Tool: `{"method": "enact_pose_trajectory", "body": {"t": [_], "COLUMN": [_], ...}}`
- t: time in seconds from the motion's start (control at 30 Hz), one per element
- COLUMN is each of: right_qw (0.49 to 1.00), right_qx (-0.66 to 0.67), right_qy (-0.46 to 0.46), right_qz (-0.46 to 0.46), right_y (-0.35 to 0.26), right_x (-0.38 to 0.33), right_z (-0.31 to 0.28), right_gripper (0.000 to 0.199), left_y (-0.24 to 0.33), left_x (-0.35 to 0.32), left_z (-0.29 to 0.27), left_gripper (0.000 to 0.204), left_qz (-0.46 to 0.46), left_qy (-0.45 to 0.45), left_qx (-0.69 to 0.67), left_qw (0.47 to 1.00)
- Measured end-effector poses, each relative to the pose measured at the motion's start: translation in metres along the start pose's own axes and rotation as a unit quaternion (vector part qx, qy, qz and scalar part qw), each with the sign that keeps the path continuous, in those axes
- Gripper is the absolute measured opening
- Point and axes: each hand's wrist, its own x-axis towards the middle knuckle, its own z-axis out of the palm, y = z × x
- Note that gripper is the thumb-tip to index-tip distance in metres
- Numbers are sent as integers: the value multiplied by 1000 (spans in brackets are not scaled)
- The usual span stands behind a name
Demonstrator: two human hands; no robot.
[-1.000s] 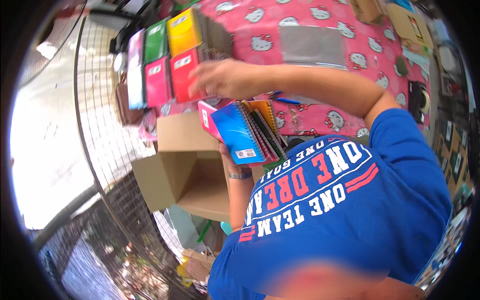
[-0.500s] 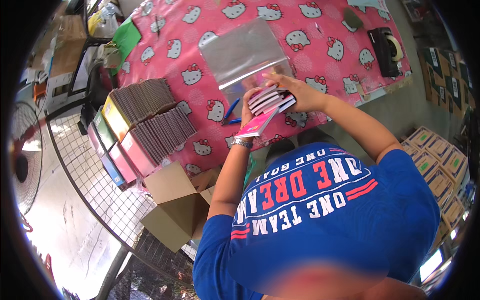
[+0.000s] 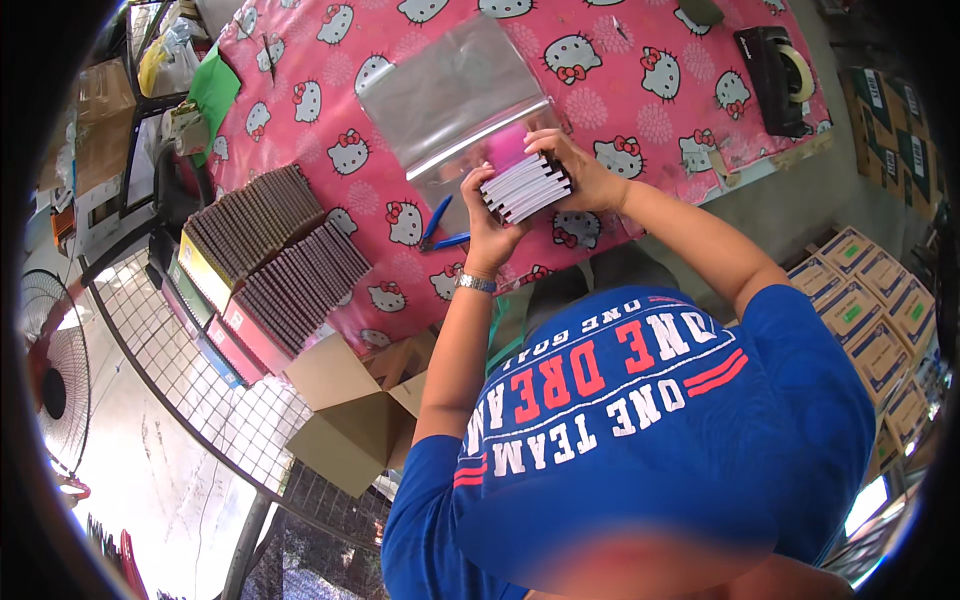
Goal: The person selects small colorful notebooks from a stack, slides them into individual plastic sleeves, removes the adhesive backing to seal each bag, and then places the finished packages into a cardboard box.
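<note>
Two hands clamp one stack of notebooks [image 3: 526, 186] over the pink cartoon-print tablecloth [image 3: 640, 90].
The left hand [image 3: 487, 215] grips its near end, the right hand [image 3: 580, 172] wraps its far side, fingers closed on it; a clear plastic bag [image 3: 450, 95] lies at eleven o'clock, blue-handled pliers [image 3: 440, 228] at eight.

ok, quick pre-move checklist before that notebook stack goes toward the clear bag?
1. Stack of notebooks held by both hands: ok, left hand at one end, right hand at the other.
2. Stack squared up: ok, edges look aligned.
3. Clear plastic bag lying flat on the pink tablecloth: ok.
4. Bag mouth open: cannot tell.
5. Blue-handled tool out of the way: not ok, it lies beside the bag's near edge, close to the left hand.
</note>
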Motion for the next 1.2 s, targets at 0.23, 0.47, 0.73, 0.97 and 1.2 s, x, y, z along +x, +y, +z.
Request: {"method": "enact_pose_trajectory", "body": {"t": [0.23, 0.47, 0.73, 0.97, 1.2], "right_qw": [1000, 977, 929, 902, 857], "right_qx": [22, -200, -346, 184, 183], "right_qy": [16, -45, -130, 100, 119], "right_qz": [-13, -60, -5, 378, 467], "right_y": [13, -54, -80, -24, 27], "right_x": [-5, 14, 33, 71, 75], "right_z": [17, -28, -34, -10, 23], "right_gripper": [79, 95, 71, 61, 65], "left_y": [2, -6, 5, 52, 26], "left_x": [10, 11, 36, 121, 131], "left_z": [10, 0, -17, -96, -91], "left_gripper": [81, 79, 73, 63, 63], "left_qz": [72, 99, 34, -182, -303], "left_qy": [-1, -28, -101, -111, 28], "left_qx": [84, 99, 57, -24, 46], "left_qw": [994, 990, 993, 977, 952]}}
